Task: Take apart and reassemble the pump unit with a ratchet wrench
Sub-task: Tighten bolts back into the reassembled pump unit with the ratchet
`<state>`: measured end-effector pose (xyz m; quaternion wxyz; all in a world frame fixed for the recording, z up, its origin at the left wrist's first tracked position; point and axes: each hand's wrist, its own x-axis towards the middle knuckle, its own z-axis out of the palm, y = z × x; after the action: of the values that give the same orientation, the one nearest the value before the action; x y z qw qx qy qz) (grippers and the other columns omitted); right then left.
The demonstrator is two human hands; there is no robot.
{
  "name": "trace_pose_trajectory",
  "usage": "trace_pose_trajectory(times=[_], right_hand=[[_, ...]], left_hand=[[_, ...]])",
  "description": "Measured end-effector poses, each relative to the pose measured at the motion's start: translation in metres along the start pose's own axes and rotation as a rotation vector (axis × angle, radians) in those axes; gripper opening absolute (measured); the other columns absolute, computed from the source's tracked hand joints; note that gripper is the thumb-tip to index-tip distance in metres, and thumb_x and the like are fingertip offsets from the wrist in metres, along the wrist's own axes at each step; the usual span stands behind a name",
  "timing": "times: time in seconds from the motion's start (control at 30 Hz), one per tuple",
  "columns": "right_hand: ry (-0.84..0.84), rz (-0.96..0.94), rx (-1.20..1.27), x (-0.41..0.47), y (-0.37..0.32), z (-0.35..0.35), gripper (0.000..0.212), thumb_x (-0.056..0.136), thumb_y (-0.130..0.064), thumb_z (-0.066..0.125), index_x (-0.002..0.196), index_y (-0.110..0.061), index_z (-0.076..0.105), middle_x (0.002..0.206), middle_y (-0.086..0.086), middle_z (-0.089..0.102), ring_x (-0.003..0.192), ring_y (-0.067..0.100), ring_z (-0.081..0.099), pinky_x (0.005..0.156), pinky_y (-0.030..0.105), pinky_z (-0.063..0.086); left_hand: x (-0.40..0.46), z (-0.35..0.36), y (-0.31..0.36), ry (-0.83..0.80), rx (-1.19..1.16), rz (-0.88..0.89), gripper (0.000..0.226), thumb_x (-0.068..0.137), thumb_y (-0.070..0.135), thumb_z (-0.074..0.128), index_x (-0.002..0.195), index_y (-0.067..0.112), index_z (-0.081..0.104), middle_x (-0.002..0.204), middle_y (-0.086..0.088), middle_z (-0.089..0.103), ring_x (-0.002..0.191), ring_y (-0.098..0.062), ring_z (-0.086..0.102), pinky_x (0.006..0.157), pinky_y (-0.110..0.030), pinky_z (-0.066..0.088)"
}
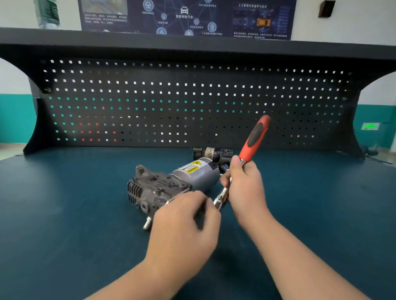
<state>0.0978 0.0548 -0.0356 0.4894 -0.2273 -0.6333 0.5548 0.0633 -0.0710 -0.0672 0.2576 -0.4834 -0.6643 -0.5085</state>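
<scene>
The pump unit (165, 185) lies on its side in the middle of the blue bench top: a grey finned housing at the left, a silver motor cylinder with a yellow warning label at the right. My right hand (245, 189) grips the metal shank of the ratchet wrench (254, 137), whose red and black handle points up and away. The wrench head (219, 202) sits low, just right of the housing. My left hand (183, 227) curls its fingers at the wrench head and the housing's near edge; what the fingertips hold is hidden.
A dark pegboard back panel (195, 107) rises behind the bench, with a shelf above carrying a water bottle (45, 3). A small dark metal part (212, 153) lies at the foot of the pegboard behind the pump. Blue mat (69, 210) spreads left and right.
</scene>
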Motion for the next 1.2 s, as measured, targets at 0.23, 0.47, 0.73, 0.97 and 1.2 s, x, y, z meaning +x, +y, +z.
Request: trace_pose_trajectory(times=[0.23, 0.47, 0.73, 0.97, 1.2], right_hand=[[-0.002, -0.062, -0.086, -0.005, -0.002, -0.003, 0.029, 0.102, -0.026, 0.037, 0.075, -0.016, 0.038, 0.056, -0.001, 0.043, 0.040, 0.000, 0.035, 0.039, 0.012, 0.029], [-0.028, -0.105, -0.102, -0.006, -0.004, -0.002, 0.028, 0.103, -0.026, 0.036, 0.076, -0.017, 0.038, 0.059, 0.003, 0.043, 0.041, 0.002, 0.034, 0.040, 0.011, 0.029], [-0.007, -0.167, -0.096, -0.003, -0.009, -0.005, 0.028, 0.102, -0.027, 0.036, 0.075, -0.021, 0.041, 0.051, -0.005, 0.044, 0.038, 0.001, 0.034, 0.039, 0.014, 0.030], [0.000, -0.131, -0.126, -0.002, -0.004, -0.004, 0.029, 0.102, -0.027, 0.036, 0.075, -0.017, 0.038, 0.047, -0.009, 0.044, 0.037, 0.002, 0.034, 0.038, 0.014, 0.030], [-0.002, -0.132, -0.106, -0.003, -0.004, -0.005, 0.030, 0.102, -0.029, 0.036, 0.075, -0.018, 0.039, 0.043, -0.013, 0.045, 0.039, 0.001, 0.035, 0.040, 0.014, 0.030]], left_hand=[[0.004, 0.017, -0.002, -0.181, -0.680, -1.042, 0.028, 0.096, 0.025, 0.046, 0.078, 0.006, 0.055, 0.074, -0.015, 0.067, 0.070, -0.031, 0.066, 0.066, -0.037, 0.056], [0.021, 0.039, 0.008, -0.045, -1.095, -1.371, 0.014, 0.094, 0.017, 0.056, 0.088, 0.006, 0.060, 0.079, -0.010, 0.066, 0.078, -0.027, 0.064, 0.072, -0.035, 0.054], [0.020, 0.038, 0.001, -0.102, -1.225, -1.290, 0.017, 0.091, 0.014, 0.060, 0.099, -0.001, 0.064, 0.092, -0.015, 0.069, 0.087, -0.028, 0.066, 0.071, -0.033, 0.058], [0.018, 0.040, -0.001, -0.103, -1.254, -1.328, 0.024, 0.091, 0.013, 0.060, 0.107, -0.005, 0.062, 0.091, -0.016, 0.067, 0.082, -0.028, 0.064, 0.066, -0.032, 0.056], [0.019, 0.039, -0.001, -0.073, -1.255, -1.349, 0.019, 0.090, 0.013, 0.062, 0.098, -0.003, 0.064, 0.087, -0.015, 0.067, 0.078, -0.026, 0.065, 0.062, -0.030, 0.058]])
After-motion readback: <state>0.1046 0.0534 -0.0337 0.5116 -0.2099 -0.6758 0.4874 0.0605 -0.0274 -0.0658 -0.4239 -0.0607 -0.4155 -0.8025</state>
